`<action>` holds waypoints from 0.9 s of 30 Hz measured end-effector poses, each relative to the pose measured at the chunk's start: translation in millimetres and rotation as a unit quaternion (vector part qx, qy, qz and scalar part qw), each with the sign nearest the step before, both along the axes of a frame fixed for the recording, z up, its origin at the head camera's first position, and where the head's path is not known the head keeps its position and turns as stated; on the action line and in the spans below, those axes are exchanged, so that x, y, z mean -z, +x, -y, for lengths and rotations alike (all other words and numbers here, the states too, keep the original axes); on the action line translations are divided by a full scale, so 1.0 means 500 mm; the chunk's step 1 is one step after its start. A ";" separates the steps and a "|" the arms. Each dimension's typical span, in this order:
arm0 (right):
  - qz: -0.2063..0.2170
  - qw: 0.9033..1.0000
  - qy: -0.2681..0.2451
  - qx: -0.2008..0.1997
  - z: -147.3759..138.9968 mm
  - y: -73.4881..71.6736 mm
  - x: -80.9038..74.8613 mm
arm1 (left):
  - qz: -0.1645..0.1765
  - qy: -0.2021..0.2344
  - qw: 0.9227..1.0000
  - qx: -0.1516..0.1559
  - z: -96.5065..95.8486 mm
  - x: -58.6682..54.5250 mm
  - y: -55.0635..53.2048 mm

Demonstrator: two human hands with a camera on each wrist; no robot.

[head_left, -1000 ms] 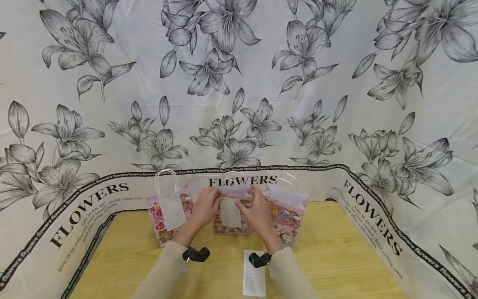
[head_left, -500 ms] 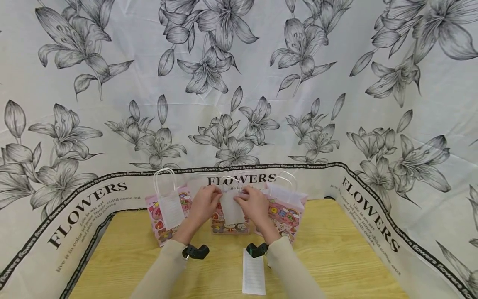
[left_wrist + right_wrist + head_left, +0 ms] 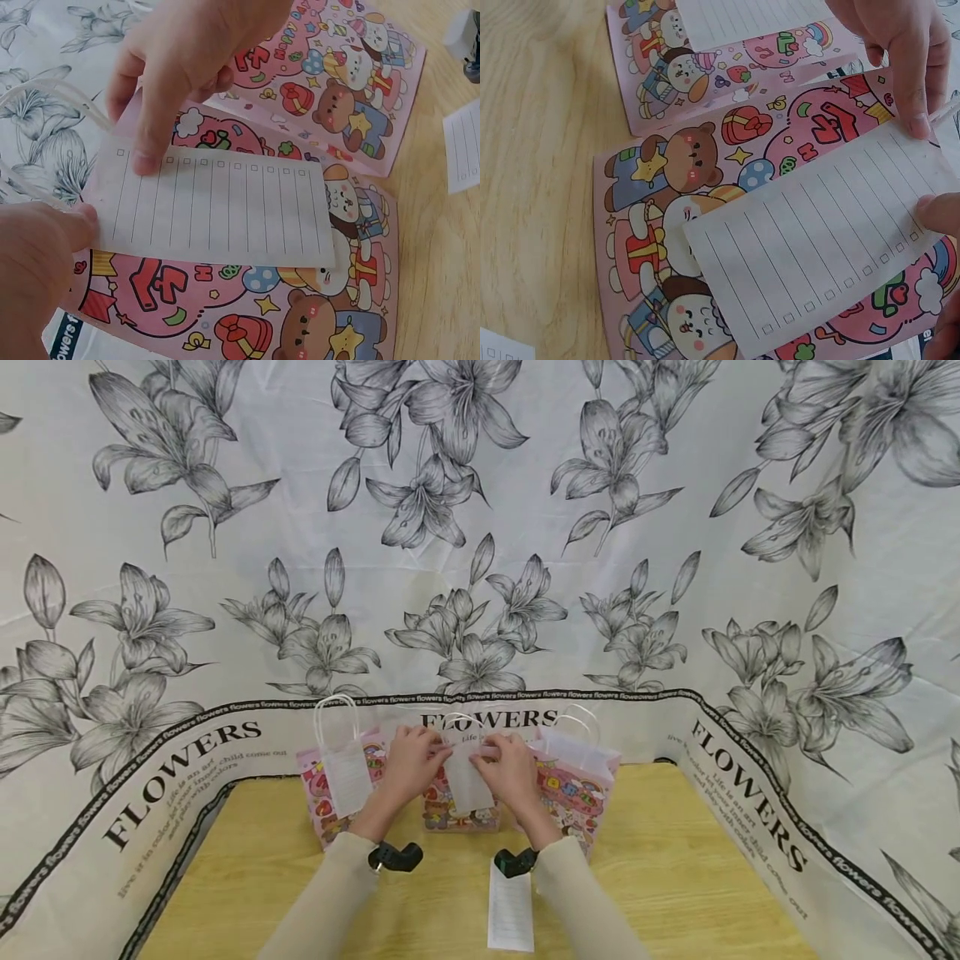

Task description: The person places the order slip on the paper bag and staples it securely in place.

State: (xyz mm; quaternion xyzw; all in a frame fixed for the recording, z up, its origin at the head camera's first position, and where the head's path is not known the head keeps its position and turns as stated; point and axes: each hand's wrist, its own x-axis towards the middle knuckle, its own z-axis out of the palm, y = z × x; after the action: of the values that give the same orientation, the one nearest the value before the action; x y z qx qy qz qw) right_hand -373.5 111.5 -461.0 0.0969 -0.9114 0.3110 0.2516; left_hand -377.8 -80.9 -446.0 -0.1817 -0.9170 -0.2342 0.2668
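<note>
A lined checklist sheet (image 3: 470, 787) lies against the front of the pink cartoon paper bag (image 3: 459, 822) in the middle. My left hand (image 3: 408, 764) pinches the sheet's upper left corner at the bag's rim. At the upper right corner, my right hand (image 3: 510, 772) pinches it too. In the left wrist view, the right thumb presses on the checklist sheet (image 3: 225, 210), with that hand's other fingers behind the rim. The right wrist view shows the left hand (image 3: 907, 52) at the far corner, and the sheet hangs tilted over the bear print.
To the left stands a matching bag (image 3: 315, 797) with a checklist (image 3: 347, 781) on its front. Another such bag (image 3: 573, 802) is on the right. A loose checklist (image 3: 512, 910) lies on the wooden table (image 3: 675, 877). Flower-printed cloth (image 3: 480, 635) hangs behind.
My right hand has come down and left from the bag's rim onto the sheet's corner. The sheet's lower end has swung slightly right. My left hand has stayed nearly in place.
</note>
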 end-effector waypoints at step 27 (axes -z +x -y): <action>-0.017 1.000 -0.016 0.015 0.029 0.002 0.027 | 0.140 0.211 0.961 0.109 0.003 0.018 -0.011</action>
State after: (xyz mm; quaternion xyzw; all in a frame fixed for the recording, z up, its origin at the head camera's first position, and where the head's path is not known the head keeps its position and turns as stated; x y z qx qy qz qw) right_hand -372.6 97.3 -474.7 0.0845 -0.9031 0.3204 0.2732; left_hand -383.4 -82.5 -455.1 -0.1858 -0.8497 -0.4731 0.1405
